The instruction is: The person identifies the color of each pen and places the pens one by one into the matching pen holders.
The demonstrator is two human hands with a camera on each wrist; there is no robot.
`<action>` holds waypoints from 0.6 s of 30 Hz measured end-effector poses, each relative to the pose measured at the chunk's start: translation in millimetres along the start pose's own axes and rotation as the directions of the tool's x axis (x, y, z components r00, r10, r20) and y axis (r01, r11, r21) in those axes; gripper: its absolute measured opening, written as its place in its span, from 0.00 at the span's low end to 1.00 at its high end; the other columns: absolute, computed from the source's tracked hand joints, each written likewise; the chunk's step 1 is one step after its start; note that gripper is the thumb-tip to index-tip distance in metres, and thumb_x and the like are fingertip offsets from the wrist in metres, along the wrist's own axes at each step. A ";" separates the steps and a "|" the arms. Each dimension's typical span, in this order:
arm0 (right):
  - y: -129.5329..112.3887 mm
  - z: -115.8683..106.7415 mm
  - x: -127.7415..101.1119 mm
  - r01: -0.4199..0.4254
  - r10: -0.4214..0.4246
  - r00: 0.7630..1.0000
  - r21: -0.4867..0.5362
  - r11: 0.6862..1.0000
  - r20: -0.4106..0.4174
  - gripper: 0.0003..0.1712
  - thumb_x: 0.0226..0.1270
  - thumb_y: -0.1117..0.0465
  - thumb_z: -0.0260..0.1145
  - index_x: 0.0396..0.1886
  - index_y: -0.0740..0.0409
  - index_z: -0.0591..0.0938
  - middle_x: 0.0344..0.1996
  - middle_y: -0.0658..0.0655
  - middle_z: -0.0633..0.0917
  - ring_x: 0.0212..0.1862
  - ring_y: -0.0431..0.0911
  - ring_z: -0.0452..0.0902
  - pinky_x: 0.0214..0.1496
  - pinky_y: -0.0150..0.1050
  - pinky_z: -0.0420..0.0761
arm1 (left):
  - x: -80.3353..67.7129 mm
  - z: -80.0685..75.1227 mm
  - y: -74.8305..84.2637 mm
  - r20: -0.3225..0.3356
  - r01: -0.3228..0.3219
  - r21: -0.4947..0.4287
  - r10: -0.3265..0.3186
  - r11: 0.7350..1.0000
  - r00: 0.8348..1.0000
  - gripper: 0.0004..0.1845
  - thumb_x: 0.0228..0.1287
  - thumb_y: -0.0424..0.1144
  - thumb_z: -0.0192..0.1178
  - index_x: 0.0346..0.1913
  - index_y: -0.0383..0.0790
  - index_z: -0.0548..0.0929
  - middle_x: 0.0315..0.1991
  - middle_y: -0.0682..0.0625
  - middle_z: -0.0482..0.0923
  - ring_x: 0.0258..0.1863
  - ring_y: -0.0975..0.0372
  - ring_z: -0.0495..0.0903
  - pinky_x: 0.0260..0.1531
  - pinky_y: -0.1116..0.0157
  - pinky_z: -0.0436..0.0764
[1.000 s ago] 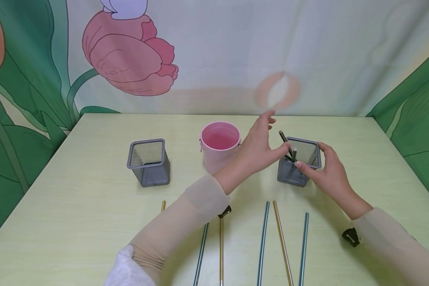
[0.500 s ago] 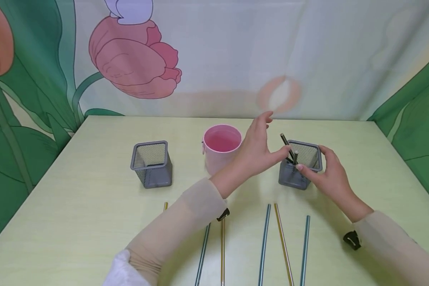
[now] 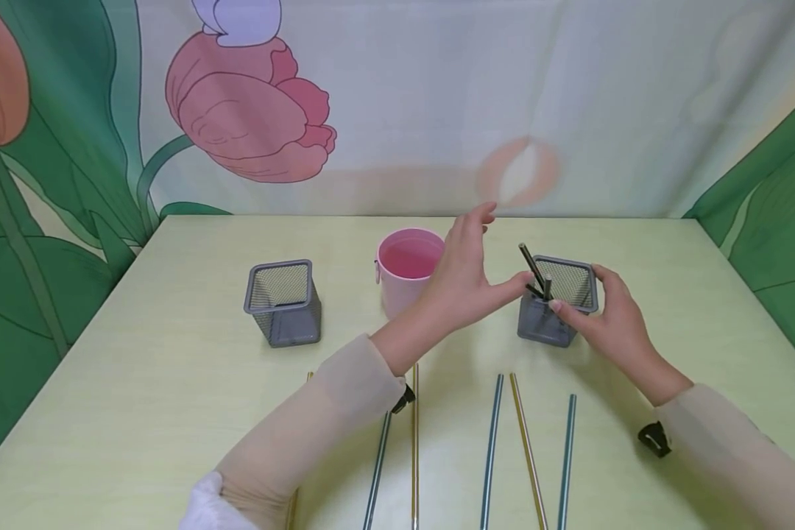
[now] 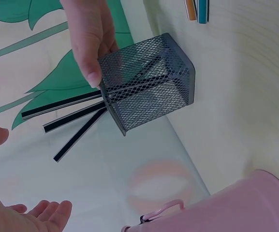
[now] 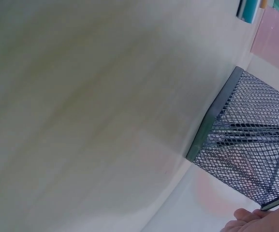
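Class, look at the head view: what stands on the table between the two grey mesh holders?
In the head view, a pink bucket stands between the empty holder and the holder with pencils.

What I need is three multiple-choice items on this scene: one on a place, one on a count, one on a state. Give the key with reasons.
1. Where does the pink bucket stand?
A. Between the two mesh pen holders
B. Right of both holders
C. Among the pencils at the near edge

2. How many black pencils stick out of the right mesh pen holder?
A. One
B. Three
C. Six

3. How is the left hand?
A. Open, fingers straight
B. Clenched in a fist
C. Gripping the bucket

Key: 1 A, the pink bucket stands between the left mesh pen holder and the right mesh pen holder. 2 B, the left wrist view shows three black pencils. 3 A, the left hand shows straight fingers.
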State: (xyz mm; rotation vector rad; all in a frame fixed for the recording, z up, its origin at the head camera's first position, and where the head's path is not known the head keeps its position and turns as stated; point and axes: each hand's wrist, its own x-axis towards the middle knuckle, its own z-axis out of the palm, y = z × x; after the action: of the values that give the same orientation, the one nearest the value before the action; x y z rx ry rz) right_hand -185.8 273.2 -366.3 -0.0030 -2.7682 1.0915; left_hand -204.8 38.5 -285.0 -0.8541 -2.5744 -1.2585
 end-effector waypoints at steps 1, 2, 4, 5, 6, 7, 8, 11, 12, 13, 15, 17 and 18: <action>-0.4 0.2 0.0 -0.001 0.001 1.000 0.001 1.000 0.002 0.52 0.61 0.45 0.65 0.71 0.71 0.51 0.68 0.75 0.59 0.67 0.68 0.55 0.62 0.67 0.61 | -1.5 -1.1 -0.2 -0.002 -0.004 0.000 0.004 1.000 1.000 0.46 0.55 0.46 0.66 0.71 0.36 0.51 0.66 0.45 0.61 0.65 0.57 0.62 0.60 0.61 0.71; -0.8 0.5 -0.1 -0.002 0.002 1.000 0.002 1.000 0.003 0.52 0.61 0.45 0.65 0.71 0.71 0.51 0.68 0.75 0.59 0.67 0.69 0.55 0.62 0.67 0.61 | -3.0 -2.3 -0.3 -0.004 -0.009 -0.005 0.009 1.000 1.000 0.46 0.55 0.46 0.66 0.71 0.36 0.51 0.66 0.45 0.61 0.65 0.57 0.62 0.60 0.61 0.71; -1.4 0.3 -0.1 -0.003 0.003 1.000 0.003 1.000 0.003 0.52 0.61 0.45 0.65 0.71 0.71 0.51 0.68 0.75 0.59 0.67 0.69 0.55 0.62 0.67 0.61 | -5.7 -4.1 -0.4 -0.009 -0.019 -0.012 0.019 1.000 1.000 0.46 0.55 0.45 0.66 0.71 0.36 0.52 0.66 0.45 0.61 0.64 0.56 0.62 0.60 0.61 0.71; -1.5 0.0 0.0 -0.005 0.005 1.000 0.002 1.000 0.003 0.52 0.61 0.45 0.65 0.71 0.71 0.51 0.68 0.75 0.59 0.67 0.69 0.55 0.62 0.67 0.61 | -6.7 -4.6 -0.6 -0.010 -0.025 -0.014 0.025 1.000 1.000 0.46 0.55 0.45 0.66 0.70 0.36 0.52 0.65 0.44 0.61 0.64 0.56 0.62 0.60 0.60 0.71; -1.7 -0.3 -0.1 -0.007 0.007 1.000 0.003 1.000 0.004 0.52 0.61 0.45 0.65 0.72 0.71 0.51 0.68 0.75 0.58 0.68 0.69 0.55 0.62 0.67 0.61 | -7.7 -5.3 -0.8 -0.013 -0.031 -0.012 0.031 0.999 0.999 0.45 0.55 0.45 0.66 0.70 0.35 0.52 0.65 0.44 0.61 0.64 0.55 0.62 0.60 0.60 0.71; -1.9 -0.3 0.0 -0.008 0.008 1.000 0.002 1.000 0.007 0.53 0.61 0.44 0.65 0.72 0.71 0.51 0.68 0.75 0.58 0.68 0.69 0.55 0.62 0.67 0.61 | -9.1 -6.0 -1.3 -0.015 -0.035 -0.011 0.034 0.999 0.999 0.45 0.55 0.45 0.66 0.70 0.35 0.52 0.65 0.44 0.61 0.63 0.55 0.62 0.60 0.61 0.71; -1.9 -0.2 0.0 -0.008 0.008 1.000 0.001 1.000 0.007 0.53 0.61 0.44 0.65 0.71 0.71 0.51 0.68 0.75 0.58 0.68 0.69 0.55 0.62 0.67 0.61 | -10.3 -6.8 -1.6 -0.021 -0.039 -0.010 0.038 0.999 0.999 0.45 0.55 0.44 0.66 0.70 0.34 0.53 0.65 0.43 0.61 0.63 0.55 0.63 0.60 0.60 0.71; -2.2 -0.2 0.1 -0.007 0.007 1.000 -0.003 1.000 0.008 0.53 0.61 0.44 0.65 0.71 0.71 0.51 0.68 0.75 0.58 0.68 0.69 0.55 0.62 0.67 0.61 | -13.3 -9.7 -3.3 -0.036 -0.043 0.003 0.044 0.999 0.998 0.45 0.55 0.44 0.67 0.69 0.33 0.53 0.65 0.43 0.61 0.62 0.54 0.63 0.59 0.61 0.71; -2.3 -0.3 0.2 -0.006 0.006 1.000 -0.005 1.000 0.006 0.53 0.61 0.44 0.65 0.71 0.71 0.51 0.68 0.76 0.58 0.68 0.69 0.55 0.62 0.67 0.61 | -14.0 -11.1 -3.8 -0.043 -0.045 0.004 0.045 0.999 0.998 0.45 0.55 0.44 0.67 0.69 0.33 0.54 0.65 0.42 0.61 0.62 0.54 0.63 0.60 0.61 0.71; -2.4 -0.2 0.1 -0.005 0.005 1.000 -0.007 1.000 0.005 0.52 0.62 0.44 0.65 0.71 0.71 0.51 0.68 0.76 0.58 0.68 0.69 0.55 0.62 0.67 0.61 | -15.0 -12.5 -4.5 -0.048 -0.044 0.003 0.044 0.999 0.998 0.45 0.55 0.44 0.67 0.69 0.33 0.54 0.65 0.43 0.61 0.62 0.54 0.63 0.60 0.61 0.71; -2.6 -0.2 0.1 -0.005 0.005 1.000 -0.010 1.000 0.004 0.52 0.62 0.44 0.65 0.71 0.71 0.51 0.67 0.76 0.58 0.68 0.69 0.55 0.62 0.67 0.61 | -16.3 -15.3 -6.0 -0.062 -0.046 0.004 0.046 0.999 0.997 0.44 0.55 0.43 0.67 0.69 0.33 0.54 0.65 0.42 0.61 0.62 0.53 0.63 0.60 0.61 0.70; -2.9 -0.3 0.0 -0.004 0.004 1.000 -0.012 1.000 0.004 0.52 0.62 0.44 0.65 0.71 0.71 0.51 0.67 0.76 0.58 0.68 0.69 0.54 0.63 0.67 0.61 | -17.4 -18.0 -7.6 -0.075 -0.044 0.002 0.044 0.999 0.996 0.44 0.55 0.42 0.67 0.68 0.32 0.55 0.65 0.42 0.61 0.62 0.54 0.63 0.61 0.61 0.70; -3.0 -0.3 0.0 -0.005 0.005 1.000 -0.013 1.000 0.004 0.52 0.62 0.44 0.65 0.71 0.71 0.51 0.67 0.76 0.58 0.68 0.69 0.54 0.63 0.67 0.61 | -18.0 -19.2 -8.5 -0.079 -0.042 0.003 0.042 0.999 0.996 0.43 0.55 0.42 0.67 0.68 0.32 0.55 0.65 0.42 0.61 0.62 0.54 0.63 0.61 0.61 0.69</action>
State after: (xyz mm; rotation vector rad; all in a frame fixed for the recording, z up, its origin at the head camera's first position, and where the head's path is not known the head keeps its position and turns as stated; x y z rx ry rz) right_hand -185.6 271.3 -364.0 -0.0088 -2.7805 1.0760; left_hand -196.6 12.0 -285.2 -0.8358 -2.4829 -1.2528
